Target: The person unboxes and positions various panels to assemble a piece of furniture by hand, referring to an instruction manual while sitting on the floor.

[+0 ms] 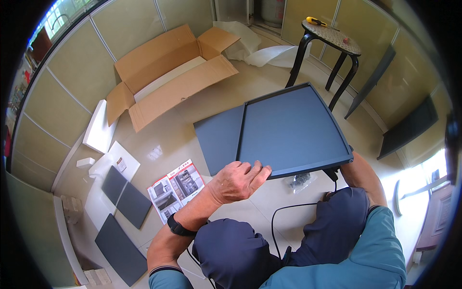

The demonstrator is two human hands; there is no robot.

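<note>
A dark blue-grey rectangular panel with raised rims (293, 130) is held tilted in front of me, above the floor. My left hand (242, 181) grips its near left corner, with bent fingers along the edge. My right hand (347, 161) is at the near right corner; its fingers are mostly hidden by the panel. A small dark object, its kind unclear, shows under that corner. Behind the panel's left side lies a flat dark panel (219, 132). Below the near edge is a clear plastic bag of small parts (300, 181).
An open cardboard box (185, 94) stands at the far left. A stool (334, 38) bears a yellow-handled screwdriver (315, 21). A printed leaflet (177, 190) and dark panels (120, 250) lie left. More panels (409, 126) lean at the right wall. A black cable (273, 226) runs between my knees.
</note>
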